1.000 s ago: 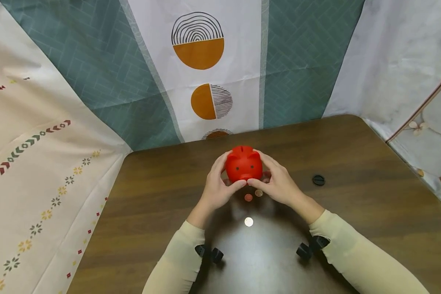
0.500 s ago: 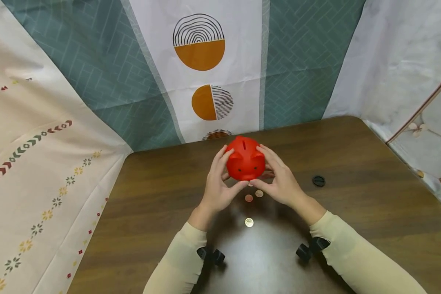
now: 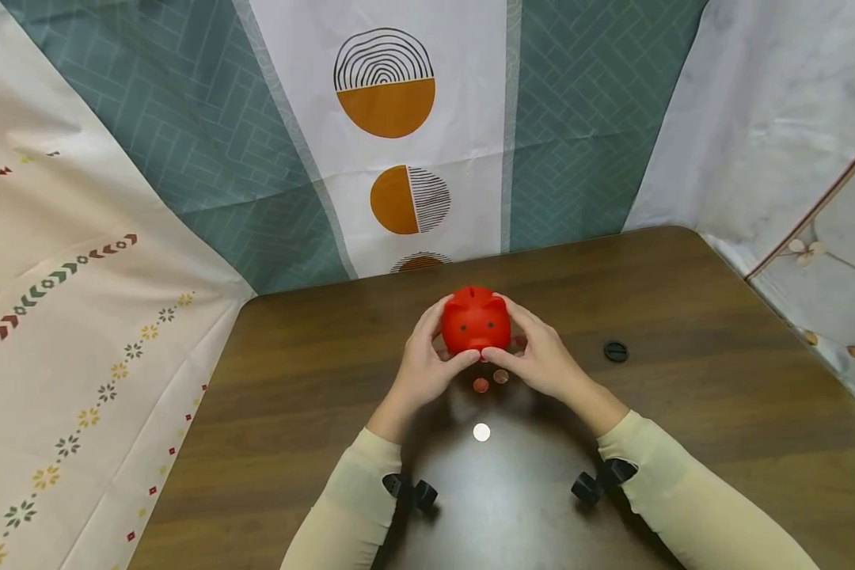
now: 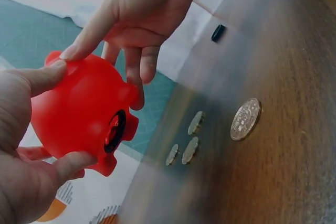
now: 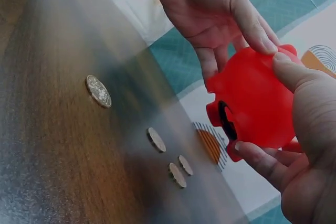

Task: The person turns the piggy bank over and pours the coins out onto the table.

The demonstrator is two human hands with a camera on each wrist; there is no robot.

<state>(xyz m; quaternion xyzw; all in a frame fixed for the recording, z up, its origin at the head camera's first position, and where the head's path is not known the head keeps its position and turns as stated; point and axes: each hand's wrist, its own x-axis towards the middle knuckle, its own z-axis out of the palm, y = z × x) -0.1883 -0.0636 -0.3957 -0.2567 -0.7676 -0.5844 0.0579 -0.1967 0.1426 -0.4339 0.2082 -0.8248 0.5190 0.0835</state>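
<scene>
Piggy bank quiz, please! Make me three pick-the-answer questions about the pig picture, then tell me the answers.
1. Where is the piggy bank?
A. standing on the table
B. lifted off the table
C. on the floor

2. How many coins lie on the table?
A. two
B. four
C. seven

3. How is the piggy bank turned?
A. upright
B. upside down
C. on its side

Answers:
1. B: the left hand and right hand hold it above the wood in both wrist views.
2. B: one big coin and three small ones.
3. A: its slot is on top.
</scene>
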